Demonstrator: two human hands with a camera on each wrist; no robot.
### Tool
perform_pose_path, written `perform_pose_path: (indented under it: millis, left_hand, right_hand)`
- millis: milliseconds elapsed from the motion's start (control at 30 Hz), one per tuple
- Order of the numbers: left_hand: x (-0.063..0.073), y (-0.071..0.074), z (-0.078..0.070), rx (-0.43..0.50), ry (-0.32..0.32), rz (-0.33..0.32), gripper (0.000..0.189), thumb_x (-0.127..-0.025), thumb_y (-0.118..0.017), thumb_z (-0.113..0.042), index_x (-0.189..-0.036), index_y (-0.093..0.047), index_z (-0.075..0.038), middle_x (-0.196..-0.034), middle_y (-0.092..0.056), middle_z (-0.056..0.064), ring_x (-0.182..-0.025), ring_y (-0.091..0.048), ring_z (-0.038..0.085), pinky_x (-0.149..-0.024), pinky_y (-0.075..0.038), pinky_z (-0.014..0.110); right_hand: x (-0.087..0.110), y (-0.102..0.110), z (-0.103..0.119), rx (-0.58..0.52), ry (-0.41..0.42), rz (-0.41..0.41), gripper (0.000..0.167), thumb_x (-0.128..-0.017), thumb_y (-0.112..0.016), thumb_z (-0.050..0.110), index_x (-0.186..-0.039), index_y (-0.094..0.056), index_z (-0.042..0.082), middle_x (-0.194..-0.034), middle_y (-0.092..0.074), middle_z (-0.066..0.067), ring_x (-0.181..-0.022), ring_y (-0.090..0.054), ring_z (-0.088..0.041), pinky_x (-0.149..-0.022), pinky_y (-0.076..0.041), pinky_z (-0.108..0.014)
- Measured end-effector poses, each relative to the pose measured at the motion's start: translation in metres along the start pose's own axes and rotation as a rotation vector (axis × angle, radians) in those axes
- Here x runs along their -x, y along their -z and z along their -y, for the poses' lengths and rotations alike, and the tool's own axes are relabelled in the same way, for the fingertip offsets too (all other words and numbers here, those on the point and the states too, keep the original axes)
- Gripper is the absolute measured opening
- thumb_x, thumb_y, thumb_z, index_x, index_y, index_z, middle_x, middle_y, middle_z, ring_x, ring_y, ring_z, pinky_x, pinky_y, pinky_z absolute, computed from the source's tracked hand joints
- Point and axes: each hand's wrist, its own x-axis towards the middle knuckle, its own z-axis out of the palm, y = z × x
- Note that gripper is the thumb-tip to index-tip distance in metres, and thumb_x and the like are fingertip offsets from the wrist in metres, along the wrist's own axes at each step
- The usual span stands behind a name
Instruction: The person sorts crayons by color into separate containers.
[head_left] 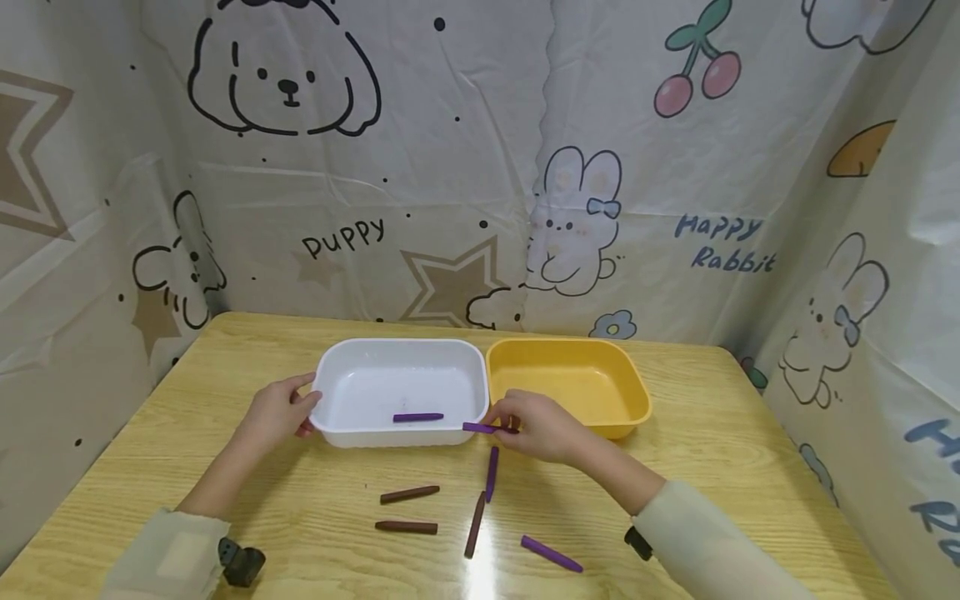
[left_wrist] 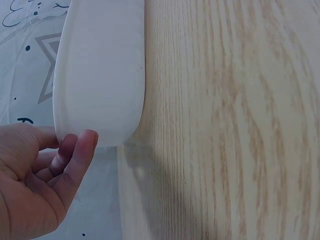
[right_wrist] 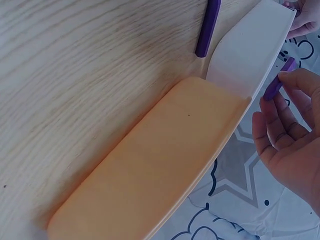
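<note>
My left hand (head_left: 279,411) grips the left end of a white plastic tub (head_left: 401,438); in the left wrist view its fingers (left_wrist: 82,155) lie against the tub's rim and outer wall. Between thumb and fingertips, my right hand (head_left: 542,427) pinches a purple crayon (head_left: 477,427) at the near right corner of the white tub. The right wrist view shows this crayon (right_wrist: 272,89) tilted in the fingertips, above rim height. Another purple crayon (head_left: 418,417) lies inside the white tub, near its front wall.
A yellow tub (head_left: 630,427) stands directly right of the white one. In front lie two purple crayons (head_left: 492,475) (head_left: 551,554) and three brown crayons (head_left: 409,495) (head_left: 406,527) (head_left: 475,525) on the wooden table (head_left: 315,533). A printed curtain (head_left: 465,167) hangs behind and at both sides.
</note>
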Motion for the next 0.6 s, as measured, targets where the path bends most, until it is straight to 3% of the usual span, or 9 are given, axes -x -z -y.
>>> perform_pose_path:
  millis: [600]
  left_hand:
    - [-0.001,0.0,0.003,0.001,-0.029,-0.01,0.051,-0.097,-0.048,-0.013,-0.138,-0.033,0.012,-0.069,-0.056,0.01,-0.055,-0.058,0.011,-0.056,-0.055,0.029]
  right_hand:
    - [-0.025,-0.004,0.009,0.059,0.021,0.015,0.014,-0.083,-0.067,0.012,-0.097,-0.07,0.012,-0.081,-0.059,0.002,-0.072,-0.05,-0.01,-0.064,-0.043,-0.018]
